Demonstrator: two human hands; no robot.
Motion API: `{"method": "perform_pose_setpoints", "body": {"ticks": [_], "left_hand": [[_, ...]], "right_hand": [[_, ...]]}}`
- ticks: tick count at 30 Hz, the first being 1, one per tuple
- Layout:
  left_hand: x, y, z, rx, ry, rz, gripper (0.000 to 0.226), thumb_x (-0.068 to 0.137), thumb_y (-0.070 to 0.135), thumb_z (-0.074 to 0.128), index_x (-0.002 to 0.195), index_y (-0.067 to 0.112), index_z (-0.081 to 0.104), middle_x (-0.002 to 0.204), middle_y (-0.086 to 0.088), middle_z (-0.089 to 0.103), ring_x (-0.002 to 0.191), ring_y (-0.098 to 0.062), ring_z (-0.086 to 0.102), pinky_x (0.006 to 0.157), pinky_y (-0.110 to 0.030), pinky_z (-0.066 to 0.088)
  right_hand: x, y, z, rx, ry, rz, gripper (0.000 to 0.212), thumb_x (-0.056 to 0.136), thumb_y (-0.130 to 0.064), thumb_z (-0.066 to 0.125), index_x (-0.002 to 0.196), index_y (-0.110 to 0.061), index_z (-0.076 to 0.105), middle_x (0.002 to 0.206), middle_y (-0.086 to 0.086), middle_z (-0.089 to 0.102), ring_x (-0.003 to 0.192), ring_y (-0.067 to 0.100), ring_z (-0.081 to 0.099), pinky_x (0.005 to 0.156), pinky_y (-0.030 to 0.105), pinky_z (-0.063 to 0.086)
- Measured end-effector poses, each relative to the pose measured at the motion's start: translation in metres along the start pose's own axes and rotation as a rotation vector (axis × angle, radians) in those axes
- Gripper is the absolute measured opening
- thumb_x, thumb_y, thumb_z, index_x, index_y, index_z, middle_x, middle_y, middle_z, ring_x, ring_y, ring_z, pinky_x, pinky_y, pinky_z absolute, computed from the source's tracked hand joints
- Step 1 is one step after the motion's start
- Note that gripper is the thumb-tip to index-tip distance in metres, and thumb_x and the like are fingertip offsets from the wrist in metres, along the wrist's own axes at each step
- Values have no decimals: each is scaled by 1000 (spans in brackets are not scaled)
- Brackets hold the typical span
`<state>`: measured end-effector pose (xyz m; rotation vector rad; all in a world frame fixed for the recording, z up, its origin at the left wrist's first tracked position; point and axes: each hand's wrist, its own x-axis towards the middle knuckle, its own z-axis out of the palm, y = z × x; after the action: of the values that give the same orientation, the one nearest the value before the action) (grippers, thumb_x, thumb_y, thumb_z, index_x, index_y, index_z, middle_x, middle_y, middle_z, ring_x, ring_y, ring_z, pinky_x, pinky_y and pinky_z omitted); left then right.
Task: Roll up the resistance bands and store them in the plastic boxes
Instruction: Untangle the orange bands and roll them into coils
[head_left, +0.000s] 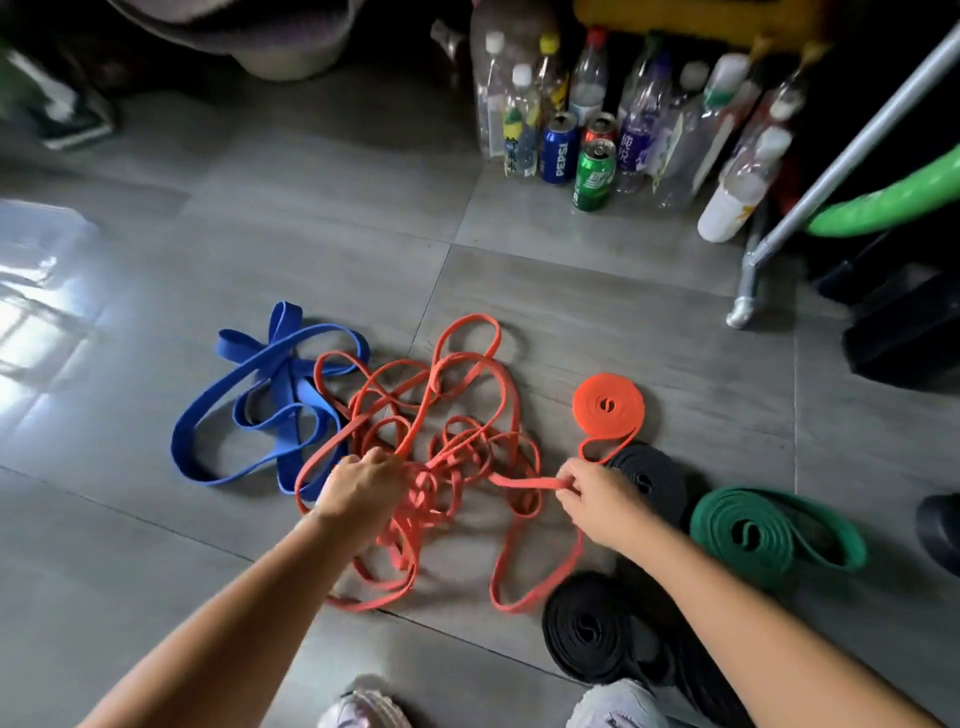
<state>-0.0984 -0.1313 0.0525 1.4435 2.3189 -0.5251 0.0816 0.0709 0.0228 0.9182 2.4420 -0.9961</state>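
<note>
We are at the untangling step, by our reading. The orange tangle (441, 457) lies on the floor (311, 208) right in front of us, a heap of thin bands looped over one another. Our left hand (363, 488) has its grip clenched round a bunch of strands at the heap's left side. Our right hand (597, 504) pinches a single strand (519, 482) that runs taut sideways from the middle.

To the right, work looks partly done: an orange coil (609, 405) with a loose tail, black coils (649, 475) and a green coil (769, 530) sit rolled on the floor. The blue bands (260, 405) lie loose at the left, their near edge under the orange heap.

Next we judge one band must come free. The left hand should hold the mass down while the right eases its strand out gently — a hard tug could tighten the crossings. Then we roll it from one end.

No box shows plainly — a pale blur (36, 234) at the far left may be one, but we cannot tell.
</note>
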Motion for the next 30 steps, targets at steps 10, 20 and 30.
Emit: {"method": "perform_pose_setpoints", "body": {"ticks": [10, 20, 30], "left_hand": [[-83, -43, -157, -114, 44, -266, 42, 88, 28, 60, 129, 23, 50, 120, 0, 57, 104, -20, 57, 62, -25, 44], [-212, 10, -288, -1290, 663, -62, 7, 84, 4, 64, 82, 11, 65, 67, -5, 66, 57, -15, 66, 64, -33, 56], [-300, 33, -342, -1866, 649, 252, 18, 86, -12, 51, 81, 3, 58, 62, -5, 67, 56, -13, 65, 63, -24, 58]], "right_hand": [[-90, -168, -157, 206, 250, -450, 10, 85, -11, 63, 87, -19, 68, 62, -17, 56, 55, 0, 52, 65, 22, 41], [-215, -247, -195, 466, 292, -584, 13, 84, -3, 66, 95, -9, 62, 73, -7, 58, 52, -10, 54, 56, 9, 43], [-260, -221, -142, 321, 205, -373, 20, 73, -11, 78, 71, -25, 64, 76, -7, 65, 75, 14, 63, 76, 31, 54]]}}
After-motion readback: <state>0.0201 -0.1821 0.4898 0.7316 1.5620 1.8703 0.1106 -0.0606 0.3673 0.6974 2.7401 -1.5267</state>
